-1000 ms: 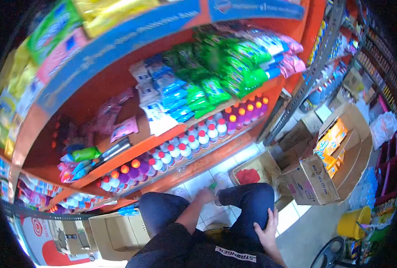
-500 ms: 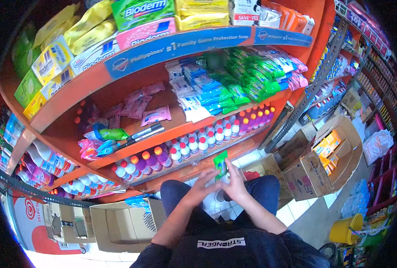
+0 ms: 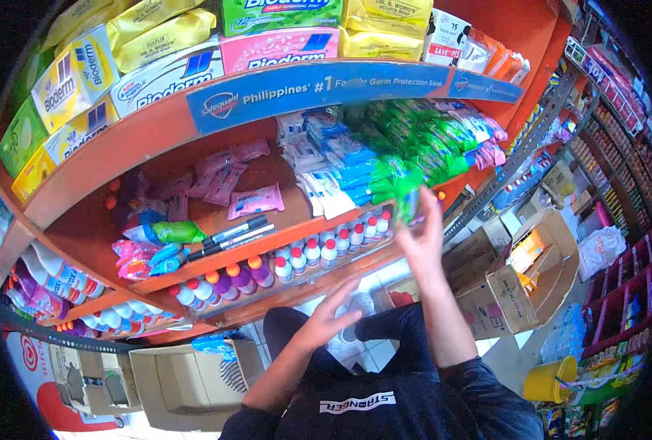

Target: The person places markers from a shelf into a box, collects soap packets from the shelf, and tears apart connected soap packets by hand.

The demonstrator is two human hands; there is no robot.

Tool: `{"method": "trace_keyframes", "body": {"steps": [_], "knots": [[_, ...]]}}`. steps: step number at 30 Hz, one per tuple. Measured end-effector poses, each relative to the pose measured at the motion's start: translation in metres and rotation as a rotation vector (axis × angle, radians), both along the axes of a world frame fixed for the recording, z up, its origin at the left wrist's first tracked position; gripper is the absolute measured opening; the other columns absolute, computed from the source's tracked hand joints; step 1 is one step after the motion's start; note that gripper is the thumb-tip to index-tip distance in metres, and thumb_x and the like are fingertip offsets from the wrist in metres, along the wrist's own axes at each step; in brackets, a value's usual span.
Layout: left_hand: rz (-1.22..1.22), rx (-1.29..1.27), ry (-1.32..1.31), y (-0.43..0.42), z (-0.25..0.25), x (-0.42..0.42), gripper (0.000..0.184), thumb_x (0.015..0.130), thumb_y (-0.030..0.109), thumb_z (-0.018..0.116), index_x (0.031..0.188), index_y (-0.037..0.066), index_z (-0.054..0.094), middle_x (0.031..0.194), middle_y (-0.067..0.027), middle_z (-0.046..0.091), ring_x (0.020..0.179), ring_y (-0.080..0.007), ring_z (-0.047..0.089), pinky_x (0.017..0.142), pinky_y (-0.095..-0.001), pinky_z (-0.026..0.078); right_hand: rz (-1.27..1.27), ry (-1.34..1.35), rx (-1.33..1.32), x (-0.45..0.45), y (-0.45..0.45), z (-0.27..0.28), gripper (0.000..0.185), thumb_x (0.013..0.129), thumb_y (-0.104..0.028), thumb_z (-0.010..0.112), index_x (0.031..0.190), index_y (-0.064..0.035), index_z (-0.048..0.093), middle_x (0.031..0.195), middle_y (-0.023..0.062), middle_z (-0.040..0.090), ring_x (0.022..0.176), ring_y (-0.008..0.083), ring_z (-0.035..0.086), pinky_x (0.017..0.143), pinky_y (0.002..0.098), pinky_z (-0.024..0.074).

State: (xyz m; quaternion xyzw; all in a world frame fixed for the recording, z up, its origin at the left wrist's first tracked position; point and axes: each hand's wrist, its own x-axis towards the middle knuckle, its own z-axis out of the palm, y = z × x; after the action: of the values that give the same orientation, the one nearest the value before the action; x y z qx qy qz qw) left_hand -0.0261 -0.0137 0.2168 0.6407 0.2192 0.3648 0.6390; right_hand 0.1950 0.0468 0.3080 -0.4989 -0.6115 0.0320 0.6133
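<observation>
My right hand (image 3: 423, 233) is raised to the front edge of the shelf, its fingers closed on a green soap packet (image 3: 408, 196). That packet overlaps the heap of green packets (image 3: 432, 139) lying on the shelf; I cannot tell whether it touches them. Blue packets (image 3: 340, 150) lie to the left of the green ones. Over my lap, my left hand (image 3: 329, 320) is held with fingers stretched out and nothing in it.
Pink packets (image 3: 256, 202) and black markers (image 3: 234, 233) lie further left on the shelf (image 3: 289, 233). Bottles with red caps (image 3: 329, 253) stand on the level below. Cardboard boxes (image 3: 186, 385) sit on the floor at left, with another carton (image 3: 505, 301) at right.
My right hand has gone up and forward from my lap to the shelf with the green soap packet. My left hand has come away from it and dropped slightly. The view has shifted.
</observation>
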Motion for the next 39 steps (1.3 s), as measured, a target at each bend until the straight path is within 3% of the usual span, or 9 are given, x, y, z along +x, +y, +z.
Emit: {"method": "trace_keyframes", "body": {"steps": [4, 7, 10, 14, 25, 31, 34, 37, 39], "knots": [[-0.002, 0.232, 0.239, -0.01, -0.04, -0.017, 0.056, 0.085, 0.024, 0.066, 0.133, 0.003, 0.046, 0.134, -0.0154, 0.046, 0.127, -0.0264, 0.042, 0.103, -0.038, 0.034, -0.21, -0.319, -0.099, 0.024, 0.041, 0.056, 0.058, 0.071, -0.009, 0.065, 0.126, -0.0023, 0.047, 0.111, 0.0225, 0.056, 0.106, 0.0386, 0.052, 0.092, 0.0431, 0.0425], [0.078, 0.119, 0.35, -0.013, -0.07, -0.042, 0.047, 0.087, 0.021, 0.064, 0.127, 0.001, 0.05, 0.126, -0.0141, 0.053, 0.117, -0.0227, 0.051, 0.099, -0.036, 0.04, -0.306, -0.478, -0.282, 0.029, 0.067, 0.063, 0.049, 0.07, -0.013, 0.065, 0.117, -0.0014, 0.056, 0.105, 0.0235, 0.06, 0.101, 0.0386, 0.057, 0.088, 0.044, 0.0454], [0.127, -0.139, 0.112, -0.01, -0.092, -0.052, 0.04, 0.09, 0.016, 0.06, 0.125, 0.0, 0.052, 0.12, -0.011, 0.057, 0.11, -0.0175, 0.054, 0.094, -0.0328, 0.043, -0.327, -0.536, -0.427, 0.032, 0.083, 0.061, 0.041, 0.069, -0.014, 0.065, 0.107, -0.0009, 0.063, 0.099, 0.0242, 0.063, 0.093, 0.0379, 0.061, 0.084, 0.0444, 0.0482], [0.164, -0.255, 0.042, -0.001, -0.095, -0.049, 0.038, 0.092, 0.013, 0.057, 0.127, 0.001, 0.05, 0.117, -0.0086, 0.059, 0.108, -0.0146, 0.054, 0.095, -0.0299, 0.042, -0.363, -0.562, -0.442, 0.035, 0.103, 0.053, 0.032, 0.069, -0.014, 0.066, 0.098, -0.0013, 0.067, 0.094, 0.0247, 0.064, 0.087, 0.0371, 0.063, 0.079, 0.0442, 0.0504], [0.116, -0.386, -0.087, 0.006, -0.086, -0.039, 0.039, 0.091, 0.01, 0.052, 0.128, -0.001, 0.046, 0.119, -0.0119, 0.058, 0.11, -0.0206, 0.055, 0.098, -0.035, 0.039, -0.403, -0.539, -0.38, 0.034, 0.122, 0.035, 0.025, 0.073, -0.018, 0.066, 0.093, -0.0025, 0.066, 0.09, 0.0209, 0.065, 0.082, 0.0373, 0.063, 0.075, 0.0443, 0.0513], [0.11, -0.411, -0.121, 0.01, -0.091, -0.04, 0.039, 0.092, 0.012, 0.051, 0.13, 0.001, 0.046, 0.121, -0.0125, 0.056, 0.11, -0.0222, 0.055, 0.096, -0.0356, 0.038, -0.324, -0.537, -0.203, 0.029, 0.099, 0.045, 0.024, 0.079, -0.018, 0.064, 0.095, -0.0007, 0.065, 0.095, 0.0199, 0.064, 0.089, 0.0365, 0.062, 0.078, 0.0433, 0.0497], [0.109, -0.436, -0.15, 0.013, -0.089, -0.043, 0.042, 0.092, 0.017, 0.052, 0.131, 0.002, 0.045, 0.122, -0.0125, 0.055, 0.111, -0.0233, 0.054, 0.095, -0.0357, 0.039, -0.229, -0.415, -0.009, 0.019, 0.052, 0.058, 0.025, 0.081, -0.013, 0.063, 0.101, 0.0009, 0.063, 0.099, 0.0195, 0.063, 0.092, 0.0319, 0.062, 0.08, 0.0391, 0.0493], [0.117, -0.526, -0.231, 0.015, -0.085, -0.046, 0.045, 0.091, 0.023, 0.054, 0.131, 0.003, 0.045, 0.123, -0.0121, 0.054, 0.112, -0.0241, 0.053, 0.094, -0.0359, 0.039, 0.29, 0.053, -0.424, -0.009, -0.023, 0.037, 0.029, 0.082, -0.011, 0.063, 0.109, -0.0011, 0.061, 0.107, 0.012, 0.063, 0.099, 0.0209, 0.06, 0.088, 0.0329, 0.0466], [0.119, -0.566, -0.269, 0.016, -0.084, -0.044, 0.047, 0.091, 0.026, 0.055, 0.131, 0.004, 0.045, 0.123, -0.0117, 0.054, 0.112, -0.0242, 0.053, 0.094, -0.036, 0.04, 0.878, -0.106, -0.714, -0.01, -0.07, 0.023, 0.034, 0.084, -0.015, 0.065, 0.115, -0.0034, 0.061, 0.115, 0.0107, 0.062, 0.106, 0.0223, 0.059, 0.094, 0.0362, 0.0444]]}}
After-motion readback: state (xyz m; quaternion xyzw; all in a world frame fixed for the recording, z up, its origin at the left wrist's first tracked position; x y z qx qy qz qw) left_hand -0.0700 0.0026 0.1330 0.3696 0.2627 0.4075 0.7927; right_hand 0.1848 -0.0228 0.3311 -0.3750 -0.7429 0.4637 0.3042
